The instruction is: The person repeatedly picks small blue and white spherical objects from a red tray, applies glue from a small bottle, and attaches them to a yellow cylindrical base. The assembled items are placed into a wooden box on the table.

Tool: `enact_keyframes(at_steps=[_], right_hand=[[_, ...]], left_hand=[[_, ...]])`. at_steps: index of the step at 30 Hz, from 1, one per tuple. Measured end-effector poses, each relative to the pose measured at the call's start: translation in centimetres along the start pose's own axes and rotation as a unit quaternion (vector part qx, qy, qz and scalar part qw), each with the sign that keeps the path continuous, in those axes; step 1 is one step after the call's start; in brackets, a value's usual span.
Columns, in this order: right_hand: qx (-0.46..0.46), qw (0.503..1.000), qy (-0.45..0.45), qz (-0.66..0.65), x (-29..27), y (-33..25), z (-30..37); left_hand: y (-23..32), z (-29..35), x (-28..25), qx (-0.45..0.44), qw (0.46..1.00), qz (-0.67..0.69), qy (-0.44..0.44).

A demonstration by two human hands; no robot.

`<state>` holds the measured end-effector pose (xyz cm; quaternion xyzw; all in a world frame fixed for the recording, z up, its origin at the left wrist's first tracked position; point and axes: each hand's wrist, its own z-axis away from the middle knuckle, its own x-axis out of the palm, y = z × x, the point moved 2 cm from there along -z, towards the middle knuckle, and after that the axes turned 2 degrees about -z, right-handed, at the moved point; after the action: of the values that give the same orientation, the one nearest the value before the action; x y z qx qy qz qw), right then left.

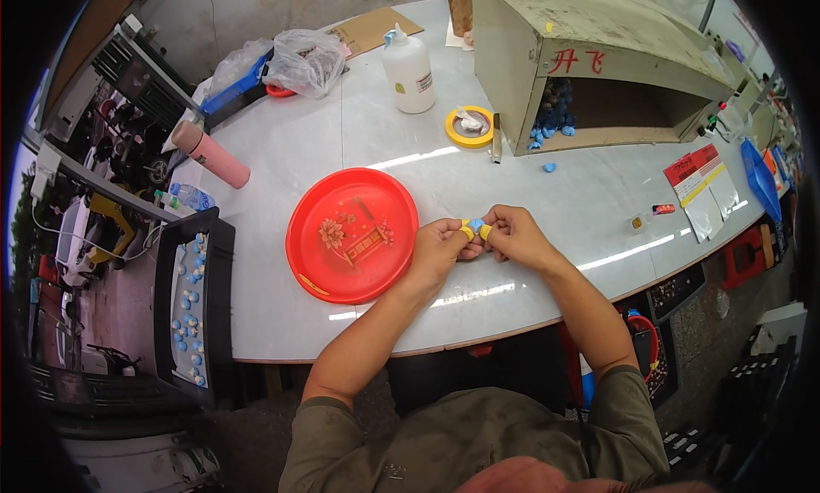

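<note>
- Box-shaped cabinet [589,32], upper right of the frame: heaped with blue pieces [553,113], perhaps still awaiting work
- Black tray [222,305], left of the frame: spread with blue-and-pale pieces [190,322], apparently done
- Round red tray [342,275], centre
- Left hand [448,241] and right hand [518,235], centre: fingertips pinched on one blue item [477,225], seemingly unfinished

The red tray [380,202] is smooth, glossy plastic. Under it, the tabletop [589,207] is slick and shiny, throwing back streaks of light. Just right of the tray, the small blue piece [476,225] looks matt. Beyond the tray are a milky plastic bottle [410,79], crumpled clear film bags [309,61] and dull brown cardboard [384,30].
</note>
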<state>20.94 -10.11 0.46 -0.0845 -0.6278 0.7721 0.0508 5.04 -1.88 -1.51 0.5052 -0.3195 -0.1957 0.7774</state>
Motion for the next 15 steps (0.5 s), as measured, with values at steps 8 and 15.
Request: enact_keyframes(at_steps=[8, 15], right_hand=[[-0.002, 1.0, 0.003, 0.01, 0.12, -0.17, 0.06], [-0.001, 1.0, 0.002, 0.007, 0.13, -0.22, 0.09]], left_hand=[[-0.01, 0.06, 0.14, 0.01, 1.0, -0.015, 0.007], [0.11, 0.2, 0.14, 0.011, 1.0, -0.016, 0.007]])
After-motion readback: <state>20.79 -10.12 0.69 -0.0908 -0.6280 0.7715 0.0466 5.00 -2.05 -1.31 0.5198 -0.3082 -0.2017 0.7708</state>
